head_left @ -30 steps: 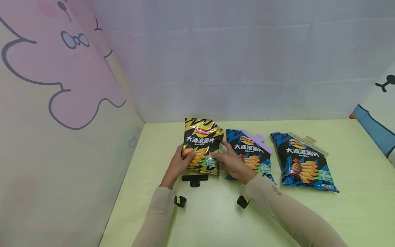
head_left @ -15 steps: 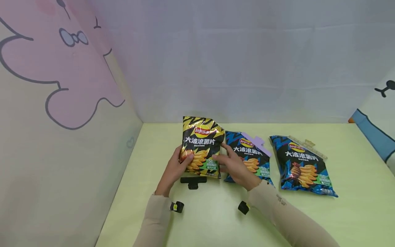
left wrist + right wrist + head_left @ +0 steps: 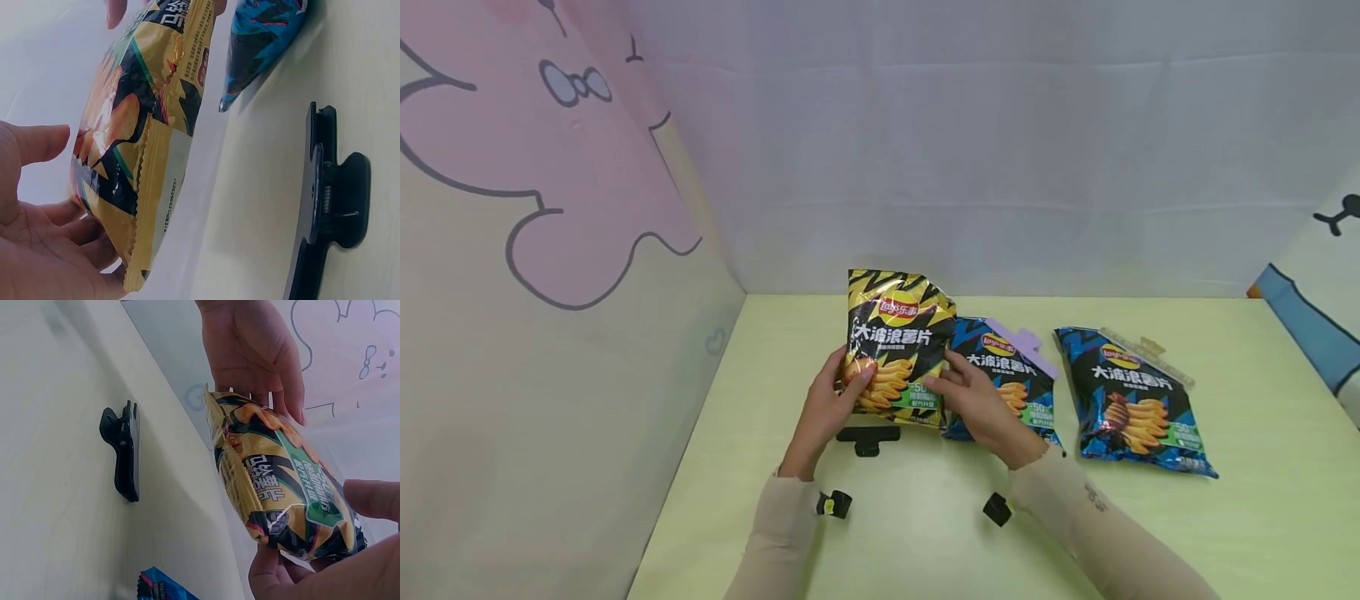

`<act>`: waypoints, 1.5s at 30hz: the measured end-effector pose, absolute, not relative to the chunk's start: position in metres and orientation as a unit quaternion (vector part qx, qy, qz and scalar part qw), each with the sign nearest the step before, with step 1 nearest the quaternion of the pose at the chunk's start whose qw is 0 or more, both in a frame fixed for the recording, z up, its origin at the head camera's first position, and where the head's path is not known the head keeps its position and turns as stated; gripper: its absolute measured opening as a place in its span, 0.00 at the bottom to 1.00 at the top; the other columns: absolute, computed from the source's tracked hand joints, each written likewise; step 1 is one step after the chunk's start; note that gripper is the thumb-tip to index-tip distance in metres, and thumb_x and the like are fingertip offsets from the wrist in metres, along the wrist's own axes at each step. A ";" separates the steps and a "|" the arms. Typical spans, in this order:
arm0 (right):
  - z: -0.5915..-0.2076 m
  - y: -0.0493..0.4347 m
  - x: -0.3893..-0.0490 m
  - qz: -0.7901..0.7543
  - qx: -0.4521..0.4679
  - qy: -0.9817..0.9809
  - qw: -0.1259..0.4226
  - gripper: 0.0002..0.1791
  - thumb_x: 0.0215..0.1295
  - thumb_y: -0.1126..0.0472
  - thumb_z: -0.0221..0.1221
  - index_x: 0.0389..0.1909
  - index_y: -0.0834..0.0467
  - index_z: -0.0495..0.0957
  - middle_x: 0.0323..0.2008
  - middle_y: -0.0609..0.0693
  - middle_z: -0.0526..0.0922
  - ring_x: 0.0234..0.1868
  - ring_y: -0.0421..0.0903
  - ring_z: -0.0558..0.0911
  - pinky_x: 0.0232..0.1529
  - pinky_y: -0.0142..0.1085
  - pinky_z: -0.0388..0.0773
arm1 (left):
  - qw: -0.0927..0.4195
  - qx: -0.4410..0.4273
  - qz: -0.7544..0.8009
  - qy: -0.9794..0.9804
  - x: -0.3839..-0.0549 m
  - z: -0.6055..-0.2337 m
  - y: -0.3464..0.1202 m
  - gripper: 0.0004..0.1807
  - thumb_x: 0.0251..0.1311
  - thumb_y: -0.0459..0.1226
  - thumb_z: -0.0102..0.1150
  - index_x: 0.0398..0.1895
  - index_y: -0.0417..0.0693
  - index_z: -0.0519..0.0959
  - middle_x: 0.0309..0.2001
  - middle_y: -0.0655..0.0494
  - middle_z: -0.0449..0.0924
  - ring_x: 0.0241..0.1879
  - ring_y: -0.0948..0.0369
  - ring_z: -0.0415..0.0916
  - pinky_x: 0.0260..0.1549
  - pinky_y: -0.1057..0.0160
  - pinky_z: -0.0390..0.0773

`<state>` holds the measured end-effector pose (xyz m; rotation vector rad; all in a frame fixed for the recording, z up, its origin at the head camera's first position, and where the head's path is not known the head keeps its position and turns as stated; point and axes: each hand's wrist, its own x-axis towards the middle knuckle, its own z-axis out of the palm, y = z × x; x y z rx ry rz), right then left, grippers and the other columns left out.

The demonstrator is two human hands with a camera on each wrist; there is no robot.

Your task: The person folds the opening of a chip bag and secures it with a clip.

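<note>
A plump yellow-and-black foil bag of potato chips (image 3: 897,333), printed with a red-and-yellow logo, white characters and a green label, is held above the table (image 3: 917,525), face toward the person. Its upper right corner slopes off at a slant. The left hand (image 3: 823,410) holds its lower left side, thumb over the front and fingers curled behind. The right hand (image 3: 988,412) holds its lower right side in the same way, so the fingers of both hands are closed around the bag.

On the table on the near side of the yellow-and-black bag, and apart from it, lies a black bar-shaped clip (image 3: 867,437) with a short grip. Just right of the bag lies a blue-and-black foil chip bag (image 3: 992,362), partly hidden by the right hand, with a lilac bar clip (image 3: 1024,346) across its slanting corner. Farther right of the yellow-and-black bag lies a second blue-and-black foil chip bag (image 3: 1131,400), with a translucent beige bar clip (image 3: 1150,354) along its corner. Behind the yellow-and-black bag hangs a pale, creased cloth backdrop (image 3: 1000,167).
</note>
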<state>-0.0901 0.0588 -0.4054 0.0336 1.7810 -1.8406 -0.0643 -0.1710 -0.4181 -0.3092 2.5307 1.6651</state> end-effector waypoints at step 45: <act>-0.385 0.134 -0.046 -0.691 0.065 0.660 0.286 0.45 0.78 0.53 0.51 0.81 0.57 0.31 0.82 0.62 0.40 0.83 0.60 0.43 0.80 0.60 0.45 | 0.090 0.011 0.578 0.811 -0.011 -0.403 -0.123 0.35 0.72 0.52 0.54 0.77 0.54 0.61 0.71 0.48 0.71 0.68 0.46 0.72 0.64 0.41 0.74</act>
